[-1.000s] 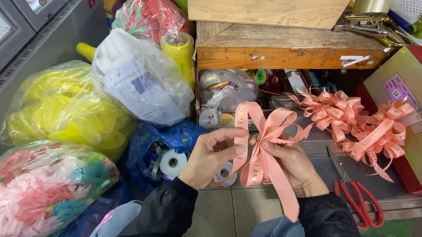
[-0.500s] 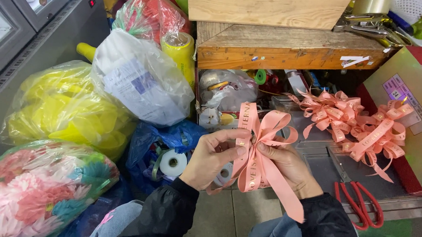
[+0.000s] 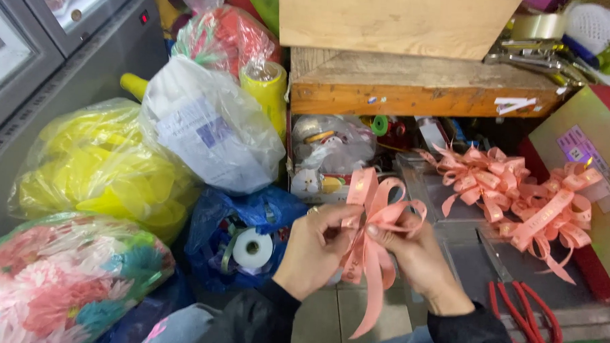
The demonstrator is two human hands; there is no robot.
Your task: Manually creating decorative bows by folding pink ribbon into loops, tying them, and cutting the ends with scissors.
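Observation:
A pink ribbon bow (image 3: 371, 224) with several loops and long hanging tails is held up in front of me. My left hand (image 3: 310, 249) pinches its left side near the centre. My right hand (image 3: 414, 253) grips the centre from the right, the thumb pressed on the loops. A pile of finished pink ribbon bows (image 3: 520, 196) lies to the right on a clear plastic surface. Red-handled scissors (image 3: 523, 314) lie beside my right wrist.
Plastic bags stand to the left: a yellow one (image 3: 96, 164), a white one (image 3: 208, 127), a flower-patterned one (image 3: 58, 278) and a blue one (image 3: 249, 223) holding a white tape roll (image 3: 253, 247). A wooden shelf (image 3: 416, 87) and a wooden box (image 3: 391, 19) are behind.
The bow has been turned and drawn tighter between my hands; its loops now stand upright and bunched, and the tails hang straight down. Both hands stay at the centre.

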